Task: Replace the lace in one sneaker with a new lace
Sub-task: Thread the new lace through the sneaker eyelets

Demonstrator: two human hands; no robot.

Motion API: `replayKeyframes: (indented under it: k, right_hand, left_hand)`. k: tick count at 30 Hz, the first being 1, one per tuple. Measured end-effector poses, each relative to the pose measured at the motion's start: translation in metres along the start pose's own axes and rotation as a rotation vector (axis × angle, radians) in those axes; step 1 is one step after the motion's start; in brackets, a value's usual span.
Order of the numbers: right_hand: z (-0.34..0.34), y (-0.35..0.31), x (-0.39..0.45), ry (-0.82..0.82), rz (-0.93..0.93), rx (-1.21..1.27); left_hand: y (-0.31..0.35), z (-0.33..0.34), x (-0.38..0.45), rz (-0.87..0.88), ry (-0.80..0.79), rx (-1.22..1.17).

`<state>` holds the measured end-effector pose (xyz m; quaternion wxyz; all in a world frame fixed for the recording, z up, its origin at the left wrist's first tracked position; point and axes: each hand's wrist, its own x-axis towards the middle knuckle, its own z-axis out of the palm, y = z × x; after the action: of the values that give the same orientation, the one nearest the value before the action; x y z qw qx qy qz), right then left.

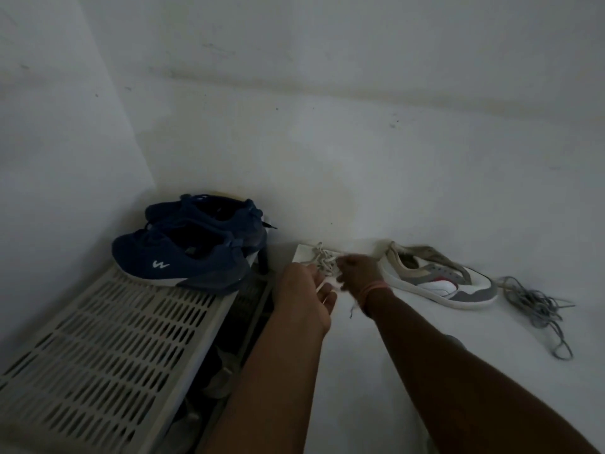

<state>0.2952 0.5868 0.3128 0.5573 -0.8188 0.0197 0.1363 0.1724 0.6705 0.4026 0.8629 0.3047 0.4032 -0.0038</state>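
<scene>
Sneaker, white and grey with a red mark: one, lying on its side on the pale floor by the wall, right of both hands. Its eyelet row looks bare of lace, though the dim light leaves this uncertain.

Grey lace: one, in a loose heap on the floor just right of the sneaker's toe, apart from it. Judged to be the old lace, already pulled out.

Cream lace: one bundle, tangled, lying over a flat white board or box at the wall, left of the sneaker. Judged to be the new lace, being undone.

Left hand: one, fingers curled, a strand of the cream lace pinched and running across the palm side.

Right hand: one, fingers closed into the same bundle; the hold is blurred, but it appears to grip the lace. A pink band circles the wrist.

Progress: removal appears done. Left to do: free the new lace, thread it through the eyelets, even it and tie it. No threading begun, so roughly the first half is behind.

Blue sneakers: two, a pair, standing on a slatted plastic rack at left, no part of the task.
</scene>
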Motion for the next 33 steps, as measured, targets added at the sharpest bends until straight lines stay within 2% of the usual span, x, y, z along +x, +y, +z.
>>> replayKeyframes:
  k: [1, 3, 8, 11, 13, 16, 21, 24, 27, 29, 31, 33]
  right_hand:
    - [-0.011, -0.019, -0.013, 0.067, -0.059, 0.142]
    - [-0.041, -0.057, -0.041, 0.09, -0.154, 0.411]
    - [-0.118, -0.133, -0.133, -0.122, -0.434, 0.745]
    - [-0.155, -0.155, -0.182, -0.243, -0.524, 0.871]
    - [-0.178, -0.156, -0.209, -0.255, -0.574, 0.919]
    - [-0.205, -0.135, -0.23, -0.246, -0.573, 1.001]
    - [-0.21, -0.064, -0.223, -0.076, -0.328, 1.02]
    - [-0.196, -0.01, -0.215, -0.032, 0.0, 0.849]
    - [-0.172, 0.024, -0.211, -0.18, 0.339, 0.708]
    - [-0.156, 0.03, -0.204, -0.404, 0.413, 0.741]
    - [-0.147, 0.029, -0.199, -0.525, 0.423, 0.765]
    - [-0.14, 0.031, -0.195, -0.529, 0.402, 0.751]
  left_hand:
    - [0.0, -0.002, 0.002, 0.007, 0.007, 0.001]
    - [-0.002, -0.005, 0.004, 0.0, 0.022, 0.004]
    - [-0.018, 0.002, -0.004, -0.284, -0.164, -0.036]
    - [-0.031, 0.01, -0.009, -0.408, -0.274, -0.173]
    - [-0.032, 0.014, -0.011, -0.393, -0.315, -0.269]
    - [-0.027, 0.014, -0.004, -0.271, -0.352, -0.321]
    - [-0.033, 0.021, -0.012, -0.278, -0.587, 0.016]
    - [-0.043, 0.03, -0.04, -0.148, -0.746, 0.36]
    - [-0.038, 0.029, -0.071, -0.1, -1.087, 0.856]
    - [-0.034, 0.022, -0.088, -0.103, -1.259, 1.279]
    - [-0.042, 0.016, -0.095, -0.231, -1.311, 1.601]
    - [-0.054, 0.015, -0.093, -0.369, -1.213, 1.754]
